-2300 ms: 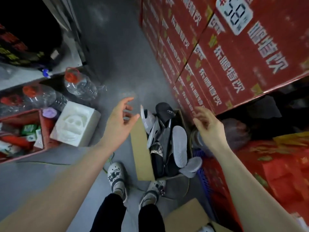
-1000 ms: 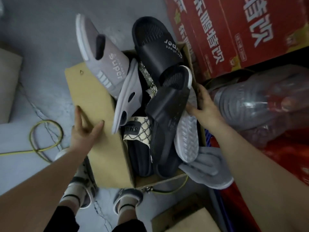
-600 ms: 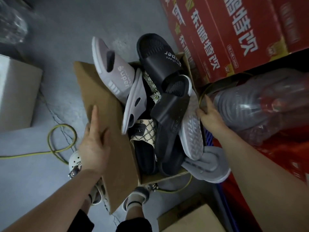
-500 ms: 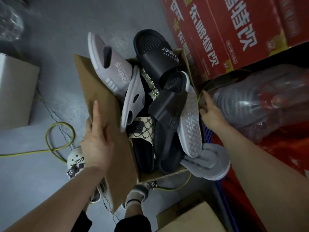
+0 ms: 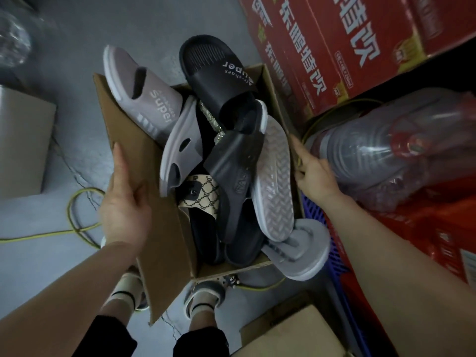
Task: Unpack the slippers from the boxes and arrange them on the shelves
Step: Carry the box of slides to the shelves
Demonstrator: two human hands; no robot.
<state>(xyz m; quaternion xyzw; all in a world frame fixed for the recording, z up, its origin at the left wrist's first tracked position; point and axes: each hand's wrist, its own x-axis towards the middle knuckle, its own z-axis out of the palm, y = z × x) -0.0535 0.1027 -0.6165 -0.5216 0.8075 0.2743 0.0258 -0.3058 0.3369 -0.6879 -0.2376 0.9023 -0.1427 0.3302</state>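
Observation:
A brown cardboard box (image 5: pixel 164 235) stuffed with several slippers is held off the grey floor between my hands. A grey "Super" slipper (image 5: pixel 144 99) and a black "Super" slipper (image 5: pixel 219 70) stick out of its far end. A pale sole-up slipper (image 5: pixel 275 176) leans at the right, and a grey slipper (image 5: pixel 301 246) hangs over the near right corner. My left hand (image 5: pixel 123 197) lies flat against the box's left flap, fingers straight. My right hand (image 5: pixel 314 173) grips the box's right wall.
Red printed cartons (image 5: pixel 334 47) are stacked at the upper right. Plastic-wrapped water bottles (image 5: pixel 386 155) lie right of the box. A yellow cable (image 5: pixel 74 222) loops on the floor at the left. Another carton (image 5: pixel 286 336) sits at the bottom and a pale box (image 5: pixel 23 143) at the left.
I bent down from standing and took the box between both hands. Over the last second it has come up closer to me, the left hand sliding flat along the flap.

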